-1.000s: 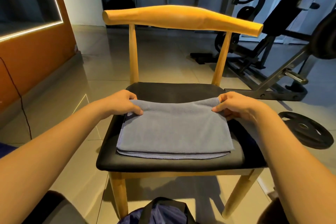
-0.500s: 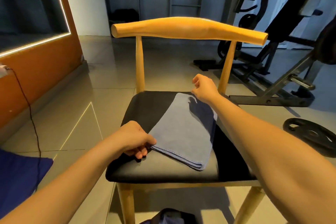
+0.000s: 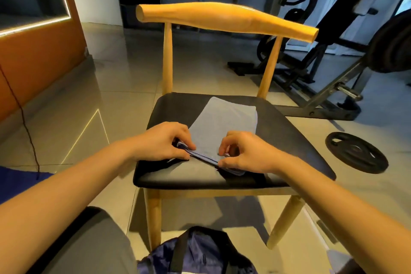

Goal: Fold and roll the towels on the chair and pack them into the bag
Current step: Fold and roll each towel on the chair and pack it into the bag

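Centre of frame: wooden chair (image 3: 226,16) w/ black seat pad (image 3: 293,140). Folded grey-blue towel (image 3: 224,124) lies flat on the pad as a narrow strip, running diagonally from the near edge by the hands up toward the back of the seat. Left hand (image 3: 161,142) is at the towel's near-left corner, fingers curled, thumb & fingertips pinching the stacked layers. Right hand (image 3: 246,154) is just right of it on the same near edge, fingers curled, thumb & forefinger closed on the edge. Both forearms come in from the btm corners. Btm ctr, on the floor in front of the chair: dark blue bag (image 3: 200,253) w/ black strap, partly cut off by the frame. Right mid: black weight plate (image 3: 355,152) flat on the tiles, apart from the chair. Upper right: gym machine (image 3: 391,46).
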Demonstrator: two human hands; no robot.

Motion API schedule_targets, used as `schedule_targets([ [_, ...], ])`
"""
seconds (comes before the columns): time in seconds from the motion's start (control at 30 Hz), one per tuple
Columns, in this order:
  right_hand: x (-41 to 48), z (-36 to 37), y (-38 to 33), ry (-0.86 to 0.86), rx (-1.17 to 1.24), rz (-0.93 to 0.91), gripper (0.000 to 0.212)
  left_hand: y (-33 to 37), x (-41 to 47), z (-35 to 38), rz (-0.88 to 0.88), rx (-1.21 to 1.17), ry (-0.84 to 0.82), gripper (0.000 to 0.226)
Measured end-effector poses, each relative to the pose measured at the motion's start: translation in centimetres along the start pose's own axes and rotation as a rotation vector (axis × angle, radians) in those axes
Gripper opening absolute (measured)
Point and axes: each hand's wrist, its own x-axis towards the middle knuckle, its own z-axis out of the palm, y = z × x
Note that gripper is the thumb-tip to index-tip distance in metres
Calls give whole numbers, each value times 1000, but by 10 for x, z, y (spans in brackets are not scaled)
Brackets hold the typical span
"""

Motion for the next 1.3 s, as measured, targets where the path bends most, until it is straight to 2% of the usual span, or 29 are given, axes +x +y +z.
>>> schedule_targets([
  [0.1, -20, 8, 0, 51, -210, -59, 29, -6, 0, 3, 34, 7, 2, 21],
  [0.2, -28, 20, 4, 134, -360, -183, 21, -8, 0, 5, 63, 47, 30, 19],
  [0.33, -26, 31, 9, 216, -488, -212, 18, -7, -2, 11, 133, 196, 137, 16],
  [0.4, -25, 33, 11, 253, -440, -175, 17, -6, -2, 16, 161, 248, 193, 15],
  [0.5, -22, 31, 14, 282, -193, -16, 15, -3, 0, 18, 81, 155, 217, 9],
  [0.67, -20, 22, 16, 208, 110, 174, 10, 7, 8, 13, -85, -10, 81, 13],
  [0.8, -20, 15, 22, 203, 210, 242, 7, 9, 17, 7, -157, -145, 23, 17],
  [0.9, -18, 14, 27, 179, 220, 280, 10, 3, 23, 7, -213, -192, 91, 10],
  [0.97, -18, 17, 27, 223, 144, 286, 10, -2, 24, 11, -233, -184, 169, 13],
  [1.03, -21, 21, 25, 319, -4, 245, 8, -5, 19, 18, -195, -190, 285, 15],
  [1.13, -26, 26, 26, 400, -229, 29, 9, -11, 8, 30, -8, -105, 451, 10],
  [1.17, -28, 27, 27, 398, -292, -36, 14, -13, 4, 31, 35, -80, 464, 9],
  [1.3, -36, 29, 26, 376, -425, -150, 25, -22, -11, 29, 93, 39, 370, 31],
])
